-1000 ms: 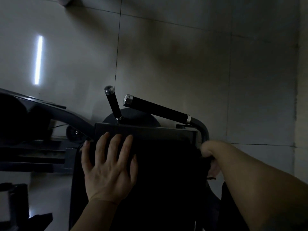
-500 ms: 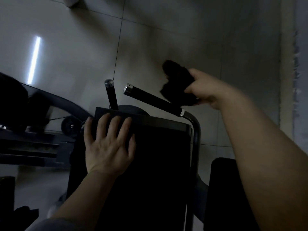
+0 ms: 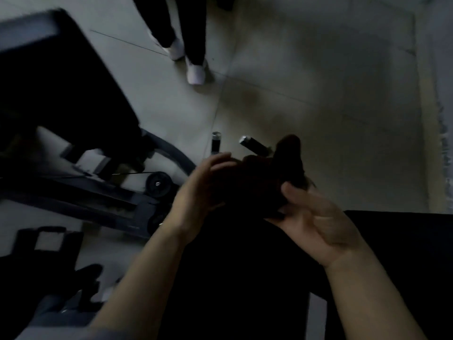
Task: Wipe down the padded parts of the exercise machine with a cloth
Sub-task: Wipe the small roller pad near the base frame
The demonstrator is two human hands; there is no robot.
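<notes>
Above the dark pad (image 3: pixel 240 278), both hands meet on the black cloth (image 3: pixel 264 182), left hand (image 3: pixel 196 192) curling around it, right hand (image 3: pixel 316 222) thumb pinching its edge.

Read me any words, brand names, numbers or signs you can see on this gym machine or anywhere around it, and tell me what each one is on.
None: no text can be read in this dim, blurred view.
Black pad: no label shows.
Two handle grips: plain black, metal end caps, no marking.
Dark cloth, held between the left hand and right hand: no tag shows.
Grey frame: too blurred to tell.
</notes>
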